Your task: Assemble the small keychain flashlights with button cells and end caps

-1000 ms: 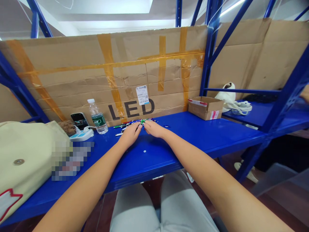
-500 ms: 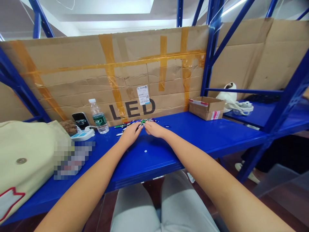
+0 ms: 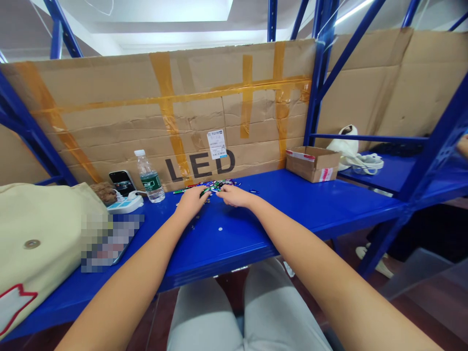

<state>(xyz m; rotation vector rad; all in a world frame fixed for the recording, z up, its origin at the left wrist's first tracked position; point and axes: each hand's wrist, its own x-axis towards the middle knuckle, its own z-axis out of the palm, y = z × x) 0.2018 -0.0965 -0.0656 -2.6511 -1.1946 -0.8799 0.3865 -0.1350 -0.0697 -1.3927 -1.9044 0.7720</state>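
My left hand [image 3: 192,201] rests low over the blue table with its fingers curled together at the edge of a pile of pens [image 3: 224,184]. What those fingers hold is too small to make out. Close by on the right, my right hand [image 3: 234,196] is closed in a pinch on a slim, pale, pen-like piece [image 3: 214,190], which points toward the left fingertips. A green pen [image 3: 179,191] lies just beyond my left hand. Small shiny bits [image 3: 198,217] show on the table beside my left wrist.
A water bottle [image 3: 150,180], a phone [image 3: 122,182] and a white power strip [image 3: 126,204] stand at the left, behind a cream bag [image 3: 47,234]. An open cardboard box [image 3: 312,163] sits at the right. Taped cardboard [image 3: 204,112] walls off the back.
My hands have moved slightly apart, the left one shifting left and toward me. The pale piece between them now shows, as do small shiny bits near my left wrist.
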